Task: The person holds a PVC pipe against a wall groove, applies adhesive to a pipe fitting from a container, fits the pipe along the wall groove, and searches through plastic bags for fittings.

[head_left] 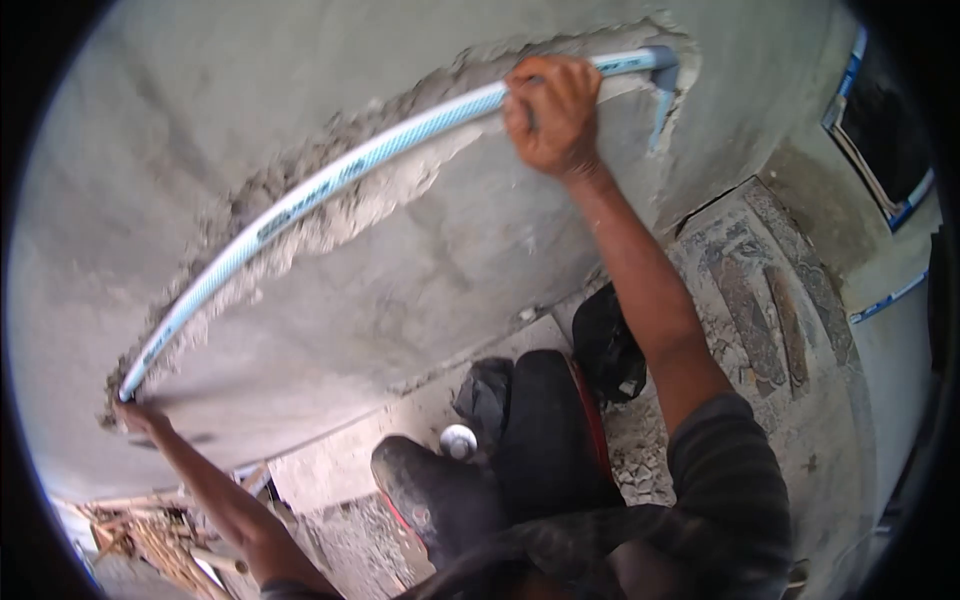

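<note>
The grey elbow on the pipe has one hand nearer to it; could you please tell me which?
The right hand, gripping the pipe close to the grey elbow; the left hand is at the pipe's opposite, lower end.

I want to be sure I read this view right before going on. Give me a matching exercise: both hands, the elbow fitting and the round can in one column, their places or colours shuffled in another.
Things
1. Right hand
2. Left hand
3. Elbow fitting
4. Round can

Places or colours
A. Low down, beside the black bag
B. Grey, on the upper end of the pipe
C. At the pipe's lower end
D. Wrapped over the pipe, short of its upper end

Right pairs: 1-D; 2-C; 3-B; 4-A
</note>
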Action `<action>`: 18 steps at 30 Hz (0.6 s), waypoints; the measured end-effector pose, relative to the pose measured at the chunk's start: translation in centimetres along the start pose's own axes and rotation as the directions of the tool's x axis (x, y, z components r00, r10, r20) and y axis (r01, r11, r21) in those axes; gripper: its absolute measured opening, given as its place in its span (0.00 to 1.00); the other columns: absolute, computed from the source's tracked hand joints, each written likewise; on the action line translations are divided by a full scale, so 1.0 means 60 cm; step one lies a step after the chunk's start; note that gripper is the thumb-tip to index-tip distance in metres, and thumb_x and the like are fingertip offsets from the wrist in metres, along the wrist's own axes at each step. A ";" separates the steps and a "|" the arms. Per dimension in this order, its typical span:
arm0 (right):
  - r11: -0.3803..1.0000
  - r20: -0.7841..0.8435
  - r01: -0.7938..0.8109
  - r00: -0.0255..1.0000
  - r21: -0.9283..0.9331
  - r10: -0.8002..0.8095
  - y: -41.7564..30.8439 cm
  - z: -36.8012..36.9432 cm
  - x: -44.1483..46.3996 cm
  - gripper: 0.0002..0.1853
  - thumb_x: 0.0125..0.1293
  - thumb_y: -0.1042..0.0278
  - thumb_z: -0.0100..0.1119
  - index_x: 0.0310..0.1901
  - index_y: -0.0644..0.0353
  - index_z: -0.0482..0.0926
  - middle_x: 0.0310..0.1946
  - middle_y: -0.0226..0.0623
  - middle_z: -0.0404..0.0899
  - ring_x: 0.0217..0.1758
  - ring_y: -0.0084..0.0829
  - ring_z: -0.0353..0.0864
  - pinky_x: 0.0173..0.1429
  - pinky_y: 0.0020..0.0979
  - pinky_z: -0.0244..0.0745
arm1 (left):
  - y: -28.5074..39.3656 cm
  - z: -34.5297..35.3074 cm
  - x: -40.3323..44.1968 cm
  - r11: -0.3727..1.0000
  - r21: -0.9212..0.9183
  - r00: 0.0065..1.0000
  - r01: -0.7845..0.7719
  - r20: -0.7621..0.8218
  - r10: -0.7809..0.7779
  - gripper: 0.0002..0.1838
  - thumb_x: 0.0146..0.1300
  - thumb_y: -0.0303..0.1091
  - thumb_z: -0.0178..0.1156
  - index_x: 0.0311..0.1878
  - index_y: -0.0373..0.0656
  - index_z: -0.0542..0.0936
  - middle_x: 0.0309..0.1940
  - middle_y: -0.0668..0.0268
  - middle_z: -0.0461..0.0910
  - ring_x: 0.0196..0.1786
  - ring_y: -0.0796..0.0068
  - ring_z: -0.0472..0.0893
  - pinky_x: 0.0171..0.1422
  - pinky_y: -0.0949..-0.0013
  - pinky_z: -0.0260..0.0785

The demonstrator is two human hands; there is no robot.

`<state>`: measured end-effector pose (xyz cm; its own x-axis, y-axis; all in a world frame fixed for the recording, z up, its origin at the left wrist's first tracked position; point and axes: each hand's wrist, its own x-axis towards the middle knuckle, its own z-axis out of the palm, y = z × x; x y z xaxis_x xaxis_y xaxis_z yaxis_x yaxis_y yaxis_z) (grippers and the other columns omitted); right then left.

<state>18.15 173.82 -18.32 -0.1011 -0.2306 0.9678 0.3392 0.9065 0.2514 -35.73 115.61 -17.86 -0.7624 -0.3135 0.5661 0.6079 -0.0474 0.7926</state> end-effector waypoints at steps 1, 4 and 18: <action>0.999 -0.004 0.037 0.999 -0.015 -0.037 0.007 0.005 -0.006 0.06 0.64 0.65 0.63 0.40 0.54 0.80 0.42 0.31 0.79 0.49 0.35 0.76 0.60 0.43 0.62 | -0.015 -0.014 0.018 0.999 -0.027 0.994 -0.034 0.104 0.037 0.25 0.73 0.41 0.42 0.60 0.36 0.80 0.57 0.58 0.81 0.60 0.59 0.79 0.67 0.58 0.69; 0.996 -0.193 -0.020 0.981 -0.083 0.003 -0.015 0.006 -0.010 0.05 0.65 0.67 0.66 0.39 0.57 0.83 0.39 0.33 0.83 0.47 0.34 0.78 0.51 0.41 0.71 | -0.058 -0.061 0.073 0.859 0.511 0.991 0.004 -0.115 0.063 0.20 0.70 0.43 0.49 0.51 0.39 0.83 0.46 0.59 0.82 0.45 0.64 0.76 0.54 0.58 0.69; 0.771 0.878 -0.603 -0.237 0.203 -0.416 -0.761 -0.120 -0.480 0.14 0.65 0.70 0.54 0.52 0.57 0.77 0.54 0.60 0.74 0.49 0.58 0.83 0.53 0.50 0.80 | -0.021 -0.050 0.031 0.988 0.120 0.995 -0.093 -0.009 0.095 0.19 0.71 0.51 0.51 0.46 0.45 0.82 0.41 0.68 0.78 0.44 0.73 0.73 0.53 0.68 0.65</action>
<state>12.32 136.52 -57.58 -0.9384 -0.0118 -0.3455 0.1330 0.9101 -0.3924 -37.24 112.22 -18.52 -0.6993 -0.3253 0.6365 0.6451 0.0965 0.7580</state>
